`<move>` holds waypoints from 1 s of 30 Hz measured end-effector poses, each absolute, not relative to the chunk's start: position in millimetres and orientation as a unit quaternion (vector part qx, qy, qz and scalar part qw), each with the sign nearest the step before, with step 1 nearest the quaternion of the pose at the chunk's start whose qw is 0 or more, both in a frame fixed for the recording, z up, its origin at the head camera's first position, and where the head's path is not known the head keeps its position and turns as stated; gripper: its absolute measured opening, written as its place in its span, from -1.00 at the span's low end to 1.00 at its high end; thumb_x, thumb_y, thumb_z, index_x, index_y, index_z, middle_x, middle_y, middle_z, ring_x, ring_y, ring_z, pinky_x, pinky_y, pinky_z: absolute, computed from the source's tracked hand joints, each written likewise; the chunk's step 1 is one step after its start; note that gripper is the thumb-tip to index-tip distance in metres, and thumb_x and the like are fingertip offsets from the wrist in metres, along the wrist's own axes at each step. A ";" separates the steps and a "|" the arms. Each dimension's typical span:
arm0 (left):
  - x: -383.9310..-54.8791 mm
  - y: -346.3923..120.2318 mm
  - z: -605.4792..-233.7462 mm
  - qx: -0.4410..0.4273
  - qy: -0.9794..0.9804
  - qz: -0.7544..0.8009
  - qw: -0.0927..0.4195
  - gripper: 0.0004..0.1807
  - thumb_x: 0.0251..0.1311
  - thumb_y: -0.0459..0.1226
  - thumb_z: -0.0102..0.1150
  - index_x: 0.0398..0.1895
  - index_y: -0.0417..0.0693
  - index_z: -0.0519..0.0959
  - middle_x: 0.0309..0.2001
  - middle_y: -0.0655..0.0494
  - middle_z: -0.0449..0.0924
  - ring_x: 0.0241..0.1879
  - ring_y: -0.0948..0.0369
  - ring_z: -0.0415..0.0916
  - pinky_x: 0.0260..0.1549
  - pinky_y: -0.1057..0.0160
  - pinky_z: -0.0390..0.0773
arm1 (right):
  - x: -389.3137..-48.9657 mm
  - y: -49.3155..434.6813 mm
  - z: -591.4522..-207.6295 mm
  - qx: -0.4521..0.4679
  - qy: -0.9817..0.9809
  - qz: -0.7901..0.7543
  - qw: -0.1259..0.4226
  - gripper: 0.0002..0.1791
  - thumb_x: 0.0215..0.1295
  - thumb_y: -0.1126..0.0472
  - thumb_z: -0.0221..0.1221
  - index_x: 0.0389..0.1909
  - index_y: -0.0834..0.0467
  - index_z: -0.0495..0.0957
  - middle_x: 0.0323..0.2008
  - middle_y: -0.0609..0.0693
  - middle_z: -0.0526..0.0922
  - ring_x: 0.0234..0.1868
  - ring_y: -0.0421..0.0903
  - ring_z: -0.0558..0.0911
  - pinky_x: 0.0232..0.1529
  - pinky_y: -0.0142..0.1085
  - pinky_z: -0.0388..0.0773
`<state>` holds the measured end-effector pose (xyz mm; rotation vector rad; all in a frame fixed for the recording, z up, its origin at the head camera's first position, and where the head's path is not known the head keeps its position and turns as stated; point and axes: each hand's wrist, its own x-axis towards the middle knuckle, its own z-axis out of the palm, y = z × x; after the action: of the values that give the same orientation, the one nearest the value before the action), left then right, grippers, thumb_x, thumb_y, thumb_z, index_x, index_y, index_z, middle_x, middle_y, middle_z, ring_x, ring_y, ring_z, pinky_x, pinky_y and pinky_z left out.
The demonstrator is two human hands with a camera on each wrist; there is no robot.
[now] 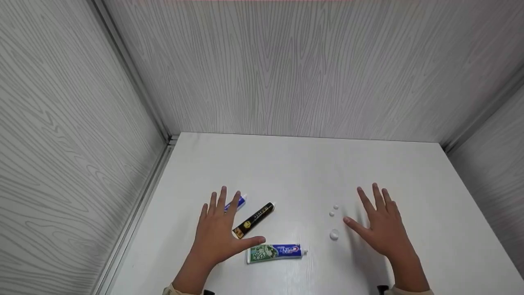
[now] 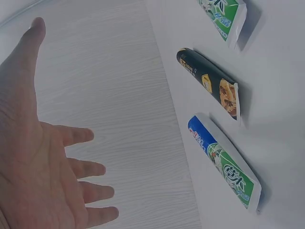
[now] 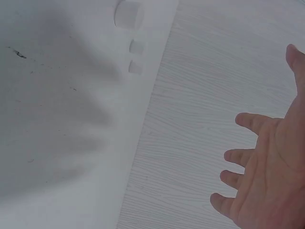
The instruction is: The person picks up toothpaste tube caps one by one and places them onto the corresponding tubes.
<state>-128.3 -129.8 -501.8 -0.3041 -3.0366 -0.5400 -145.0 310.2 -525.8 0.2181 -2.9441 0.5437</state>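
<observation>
My left hand (image 1: 217, 237) and right hand (image 1: 381, 230) hold nothing, fingers spread. By my left lie the green tube (image 1: 275, 253), black tube (image 1: 254, 220) and blue tube (image 1: 241, 201). Near my right, 1 big cap (image 1: 334, 234) and 2 small caps (image 3: 137, 46) look off already; none seems on, though the blue tip is hard to see.

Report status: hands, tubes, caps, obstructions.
Left hand open, empty, near tubes; right hand open, empty, near caps. Three tubes, three caps on table. Head view: left hand partly hides farthest tube.
</observation>
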 end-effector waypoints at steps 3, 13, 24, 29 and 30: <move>-128.2 -128.1 -501.5 -0.100 -0.977 -0.186 0.022 0.48 -0.21 0.82 -0.09 0.75 0.24 0.01 0.75 -0.11 -0.18 0.70 -0.26 -0.13 0.55 -0.41 0.07 | -145.4 310.7 -526.8 0.071 -0.979 0.181 0.069 0.03 0.40 -0.44 0.19 0.72 -0.07 0.07 0.71 0.31 -0.07 0.68 0.42 -0.05 0.50 0.50 -0.02; -128.5 -122.4 -507.8 -0.120 -0.971 -0.193 0.076 0.35 -0.06 0.74 0.01 0.69 0.13 0.23 0.65 -0.16 0.18 0.54 -0.24 0.31 0.40 -0.36 0.39 | -145.4 310.9 -533.1 0.071 -0.971 0.203 0.107 -0.03 0.44 -0.36 0.22 0.69 0.01 0.17 0.70 0.28 -0.02 0.64 0.43 0.07 0.43 0.49 0.17; -129.0 -117.3 -509.3 -0.163 -0.956 -0.201 0.139 -0.06 0.27 0.38 0.27 0.52 -0.01 0.47 0.43 0.00 0.57 0.34 -0.03 0.59 0.19 -0.16 0.62 | -144.6 312.3 -544.0 0.077 -0.966 0.234 0.084 -0.13 0.47 -0.30 0.24 0.60 0.12 0.33 0.65 0.30 0.15 0.57 0.41 0.25 0.37 0.44 0.33; -128.9 -117.0 -513.8 -0.174 -0.951 -0.212 0.143 -0.20 0.27 0.24 0.39 0.43 -0.01 0.56 0.31 0.01 0.65 0.30 -0.01 0.62 0.13 -0.12 0.66 | -141.9 313.4 -546.7 0.078 -0.963 0.255 0.038 -0.25 0.50 -0.26 0.22 0.47 0.17 0.49 0.51 0.29 0.41 0.47 0.36 0.45 0.33 0.35 0.45; -128.7 -117.0 -515.0 -0.175 -0.950 -0.215 0.142 -0.22 0.26 0.23 0.40 0.42 -0.01 0.57 0.30 0.01 0.65 0.29 0.00 0.62 0.12 -0.12 0.66 | -141.3 313.6 -547.2 0.076 -0.963 0.258 0.028 -0.27 0.51 -0.27 0.21 0.45 0.17 0.51 0.48 0.28 0.45 0.46 0.35 0.47 0.34 0.33 0.45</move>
<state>-128.7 -117.0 -515.0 -0.5048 -2.7431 -0.6194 -141.3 313.6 -547.2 0.2353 -2.9721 0.7976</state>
